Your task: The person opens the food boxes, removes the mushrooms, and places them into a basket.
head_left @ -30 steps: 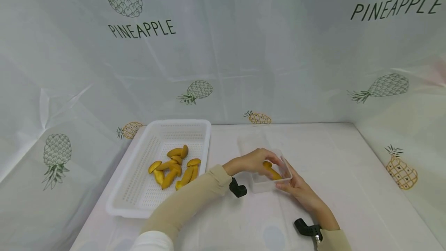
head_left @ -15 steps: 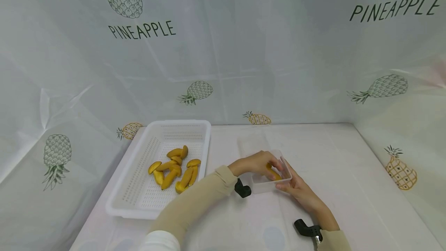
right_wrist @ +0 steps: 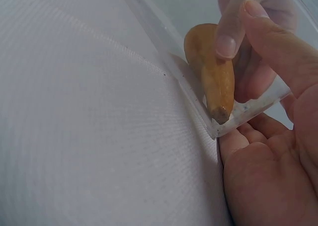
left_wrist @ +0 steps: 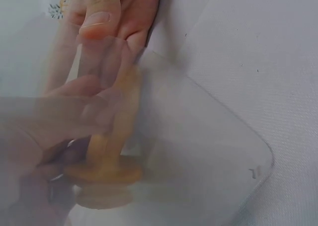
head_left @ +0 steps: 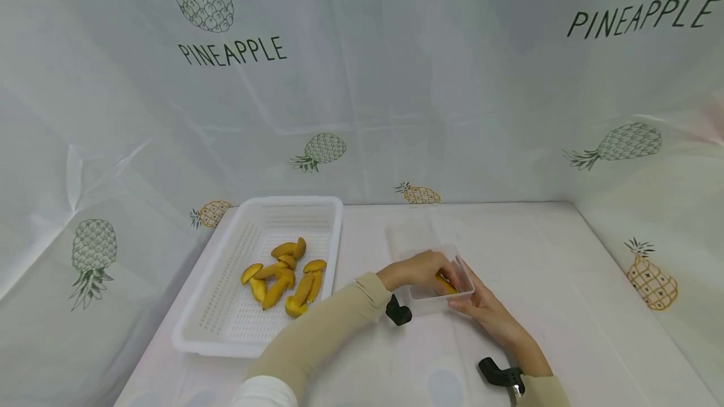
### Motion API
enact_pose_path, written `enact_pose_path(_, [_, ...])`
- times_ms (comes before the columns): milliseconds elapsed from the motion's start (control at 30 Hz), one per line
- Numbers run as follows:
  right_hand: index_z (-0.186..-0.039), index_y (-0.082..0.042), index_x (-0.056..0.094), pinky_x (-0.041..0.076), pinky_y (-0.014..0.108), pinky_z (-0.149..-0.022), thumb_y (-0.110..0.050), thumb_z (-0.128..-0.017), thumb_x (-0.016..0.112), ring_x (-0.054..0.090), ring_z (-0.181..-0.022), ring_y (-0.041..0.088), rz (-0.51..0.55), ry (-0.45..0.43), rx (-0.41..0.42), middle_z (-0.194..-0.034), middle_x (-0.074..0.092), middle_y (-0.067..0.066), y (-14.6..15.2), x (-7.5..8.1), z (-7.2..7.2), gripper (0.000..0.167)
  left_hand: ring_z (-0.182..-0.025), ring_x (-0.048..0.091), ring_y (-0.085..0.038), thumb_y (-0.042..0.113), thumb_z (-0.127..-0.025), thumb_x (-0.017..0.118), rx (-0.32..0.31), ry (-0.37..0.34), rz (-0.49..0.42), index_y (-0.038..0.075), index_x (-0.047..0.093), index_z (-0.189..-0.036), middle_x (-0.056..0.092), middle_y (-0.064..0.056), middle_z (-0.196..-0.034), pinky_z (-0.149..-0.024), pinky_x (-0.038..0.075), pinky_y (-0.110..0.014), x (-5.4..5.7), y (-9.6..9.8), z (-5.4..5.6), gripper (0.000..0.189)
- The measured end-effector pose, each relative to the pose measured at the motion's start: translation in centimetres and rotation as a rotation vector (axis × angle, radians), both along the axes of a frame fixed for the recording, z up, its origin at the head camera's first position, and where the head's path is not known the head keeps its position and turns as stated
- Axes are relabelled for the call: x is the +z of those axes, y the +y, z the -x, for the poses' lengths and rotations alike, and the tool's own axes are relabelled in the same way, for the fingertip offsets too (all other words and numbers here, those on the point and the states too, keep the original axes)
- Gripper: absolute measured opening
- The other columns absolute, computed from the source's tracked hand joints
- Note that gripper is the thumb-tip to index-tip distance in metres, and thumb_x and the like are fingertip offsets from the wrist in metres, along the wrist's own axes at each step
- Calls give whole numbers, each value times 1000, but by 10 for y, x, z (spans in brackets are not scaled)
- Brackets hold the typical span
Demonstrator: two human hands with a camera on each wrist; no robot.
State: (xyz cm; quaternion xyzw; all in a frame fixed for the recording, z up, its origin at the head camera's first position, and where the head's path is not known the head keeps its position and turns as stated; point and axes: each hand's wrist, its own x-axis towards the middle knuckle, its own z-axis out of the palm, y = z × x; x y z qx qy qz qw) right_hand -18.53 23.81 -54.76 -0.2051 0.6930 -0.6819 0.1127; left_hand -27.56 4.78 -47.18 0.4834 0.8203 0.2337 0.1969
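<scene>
A clear plastic box [head_left: 427,306] stands on the table, its wall filling much of the left wrist view. Inside it lies a yellow-brown mushroom [right_wrist: 216,82], slanted towards one corner. My left hand [head_left: 421,269] reaches into the box from the left and pinches this mushroom, with the thumb on its upper side. In the head view the hand covers most of the mushroom. My right hand [head_left: 489,311] grips the box's right side, thumb at the front corner and fingers behind the wall. Through the plastic, the left wrist view shows the mushroom's cap and stem.
To the left, a white perforated basket [head_left: 198,325] holds several more mushrooms [head_left: 277,281]. Behind the box lies a clear flap, probably its lid [head_left: 403,231]. White pineapple-printed sheeting [head_left: 362,80] rises at the table's back edge.
My left hand has moved slightly right and deeper into the box, covering more of the mushroom. My right hand keeps its place on the box.
</scene>
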Motion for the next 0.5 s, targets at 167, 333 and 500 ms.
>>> enact_pose_path(167, [-162,-26,2,29,10,-105,0,-97,62,7,-147,16,-17,17,-7,-165,-4,17,0,0,0,92,-96,60,1,7,-84,80,3,5,10,10,79,-104,74,8,-99,-88,42,-9,-3,1,2,20])
enact_pose_path(333, [-162,-25,3,25,8,-106,0,-97,62,6,-148,18,-36,26,-19,-166,-2,16,0,0,1,92,-95,59,1,5,-84,81,2,29,43,12,79,-104,73,10,-98,-88,41,-8,-4,2,2,21])
enact_pose_path(500, [-162,-28,3,24,7,-105,-1,-97,62,1,-148,33,-42,21,-20,-166,-2,16,0,1,0,91,-97,58,2,-1,-82,81,14,47,69,14,79,-106,73,11,-98,-92,39,-9,-4,3,2,28])
